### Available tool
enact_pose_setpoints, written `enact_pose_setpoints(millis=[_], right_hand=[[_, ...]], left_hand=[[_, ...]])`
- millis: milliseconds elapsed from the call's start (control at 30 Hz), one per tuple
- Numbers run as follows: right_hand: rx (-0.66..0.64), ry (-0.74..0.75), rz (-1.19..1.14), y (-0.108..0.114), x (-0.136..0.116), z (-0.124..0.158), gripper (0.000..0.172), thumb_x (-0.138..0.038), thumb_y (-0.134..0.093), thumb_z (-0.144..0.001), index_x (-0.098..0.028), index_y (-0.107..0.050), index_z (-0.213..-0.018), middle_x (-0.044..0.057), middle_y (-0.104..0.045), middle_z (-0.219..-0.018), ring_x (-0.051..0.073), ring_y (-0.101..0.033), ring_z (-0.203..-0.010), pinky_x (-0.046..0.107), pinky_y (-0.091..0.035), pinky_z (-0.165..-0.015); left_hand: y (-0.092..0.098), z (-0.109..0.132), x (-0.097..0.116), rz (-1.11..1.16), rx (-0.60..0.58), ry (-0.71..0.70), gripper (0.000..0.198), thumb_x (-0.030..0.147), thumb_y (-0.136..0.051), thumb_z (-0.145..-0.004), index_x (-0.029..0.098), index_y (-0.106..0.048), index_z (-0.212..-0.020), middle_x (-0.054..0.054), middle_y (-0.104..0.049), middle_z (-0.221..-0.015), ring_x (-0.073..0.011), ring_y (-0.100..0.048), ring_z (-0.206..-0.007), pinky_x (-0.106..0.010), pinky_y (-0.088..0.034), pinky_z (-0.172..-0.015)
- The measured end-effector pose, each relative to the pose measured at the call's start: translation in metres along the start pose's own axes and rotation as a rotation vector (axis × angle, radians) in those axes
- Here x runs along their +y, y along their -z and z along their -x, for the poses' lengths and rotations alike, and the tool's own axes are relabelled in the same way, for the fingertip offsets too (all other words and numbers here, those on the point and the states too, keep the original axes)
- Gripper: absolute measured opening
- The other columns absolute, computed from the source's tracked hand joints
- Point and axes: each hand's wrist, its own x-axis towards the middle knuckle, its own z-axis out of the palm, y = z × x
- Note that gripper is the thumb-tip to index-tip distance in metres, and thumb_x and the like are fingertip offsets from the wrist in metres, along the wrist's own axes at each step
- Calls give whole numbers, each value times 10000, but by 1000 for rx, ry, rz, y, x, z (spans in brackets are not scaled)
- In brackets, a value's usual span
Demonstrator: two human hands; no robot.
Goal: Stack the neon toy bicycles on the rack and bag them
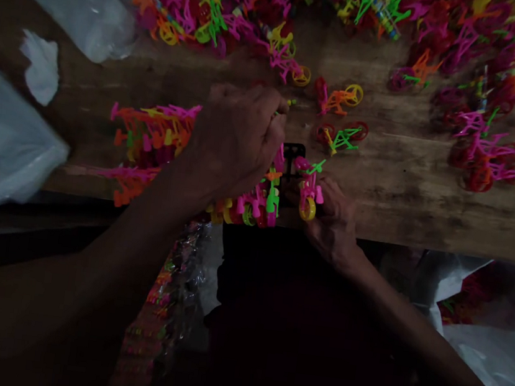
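Observation:
My left hand is closed above a row of small plastic toy bicycles, its fingertips pressed together near a tiny yellow-green piece; what it grips is too small to name. Beside it, at the table's front edge, my right hand has its fingers wrapped round a pink toy bicycle with a yellow wheel and green handlebar. Between the hands lies a black plastic frame. Orange and pink toy bicycles stand in rows to the left, partly hidden by my left forearm.
A heap of colourful toy bicycles covers the back of the wooden table. Two loose bicycles lie behind my right hand, more at the right. Plastic bags lie left; an open bag is at lower right.

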Motion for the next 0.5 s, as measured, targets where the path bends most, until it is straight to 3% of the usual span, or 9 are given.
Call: enact_pose_setpoints(millis=[167,333,500], right_hand=[[-46,127,65,3,-4,-2,213,-96,-451,-960,-229,-584,-861,16,-609,-735,186,-485,-662,323,-467,-635],[-37,188,105,-3,-4,1,176,-107,-460,-971,-212,-599,-955,21,-612,-751,191,-500,-676,325,-458,-648],[-78,194,244,-11,-5,1,231,-68,-439,-950,-182,-616,-1047,19,-617,-745,187,-490,-649,336,-453,-672]], left_hand=[[-3,2,0,19,19,-7,343,218,-402,-1019,136,-642,-1250,-142,-727,-1233,-327,-677,-1209,-526,-431,-1147],[-9,1,-8,49,95,-55,358,258,-371,-1002,198,-663,-1200,-114,-762,-1182,-319,-714,-1138,-532,-467,-1106],[-7,1,-8,48,101,-77,406,270,-350,-981,167,-679,-1196,-146,-772,-1144,-334,-726,-1095,-543,-497,-1066]])
